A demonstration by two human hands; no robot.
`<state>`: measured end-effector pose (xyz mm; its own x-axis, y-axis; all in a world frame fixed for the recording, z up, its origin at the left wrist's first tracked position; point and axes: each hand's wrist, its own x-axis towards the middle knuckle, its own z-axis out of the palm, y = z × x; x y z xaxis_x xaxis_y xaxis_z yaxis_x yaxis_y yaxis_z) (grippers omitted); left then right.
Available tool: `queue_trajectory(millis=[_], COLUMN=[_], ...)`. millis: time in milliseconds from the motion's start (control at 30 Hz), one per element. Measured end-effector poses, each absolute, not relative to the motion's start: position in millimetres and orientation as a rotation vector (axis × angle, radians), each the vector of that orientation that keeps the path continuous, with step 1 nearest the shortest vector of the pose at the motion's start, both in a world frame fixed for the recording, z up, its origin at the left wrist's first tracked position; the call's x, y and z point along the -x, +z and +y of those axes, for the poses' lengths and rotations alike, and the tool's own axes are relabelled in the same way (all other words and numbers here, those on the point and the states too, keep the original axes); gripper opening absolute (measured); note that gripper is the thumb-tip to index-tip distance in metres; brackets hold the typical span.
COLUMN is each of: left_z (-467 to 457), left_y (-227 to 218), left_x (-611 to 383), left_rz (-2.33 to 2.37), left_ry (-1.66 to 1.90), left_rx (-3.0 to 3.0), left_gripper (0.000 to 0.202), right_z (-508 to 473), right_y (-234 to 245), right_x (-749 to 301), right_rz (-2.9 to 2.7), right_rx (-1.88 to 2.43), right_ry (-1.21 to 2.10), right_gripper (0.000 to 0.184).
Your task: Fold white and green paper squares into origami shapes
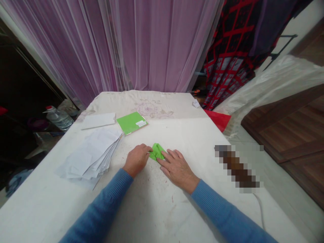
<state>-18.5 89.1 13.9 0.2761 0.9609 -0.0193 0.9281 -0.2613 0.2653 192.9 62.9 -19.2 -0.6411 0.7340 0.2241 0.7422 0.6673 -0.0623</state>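
Observation:
A small piece of folded green paper (pixel 157 151) lies on the white-covered table in front of me, with raised creases and layered flaps. At its left edge my left hand (pixel 137 159) is closed, thumb and fingers pinching the paper. My right hand (pixel 178 168) lies over the right side with its fingers stretched out and apart, fingertips touching the paper. Part of the paper's right edge is hidden under those fingers. Beyond my left hand sits a flat pack of green paper (pixel 131 123) with a white label, in a clear wrapper.
A loose stack of white sheets (pixel 88 153) lies left, with a flat white packet (pixel 98 120) behind it. A pixelated brown object (pixel 238 167) with a cable is at right. A small white scrap (pixel 195 103) lies near the far right corner. Purple curtains (pixel 157 47) hang beyond the table.

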Motion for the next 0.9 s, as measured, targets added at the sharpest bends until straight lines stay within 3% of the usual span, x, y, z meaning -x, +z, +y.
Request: queue_trajectory(millis=[167, 400, 633, 900], left_z=[81, 77, 86, 101], left_y=[7, -22, -17, -15], left_x=[8, 6, 19, 27], left_rz=[1.547, 1.344, 1.257, 1.157], left_ry=[0.349, 0.252, 0.253, 0.126], left_rx=[-2.583, -2.678, -2.645, -2.636], left_gripper=[0.030, 0.052, 0.055, 0.053], right_z=[62, 54, 53, 48], right_y=[-17, -19, -22, -22], right_x=[-190, -188, -190, -189], right_rz=[-2.637, -2.580, -2.584, -2.564], right_rx=[1.203, 1.228, 1.232, 1.202], right_ry=[-0.035, -0.002, 0.019, 0.033], right_gripper=[0.034, 0.033, 0.045, 0.044])
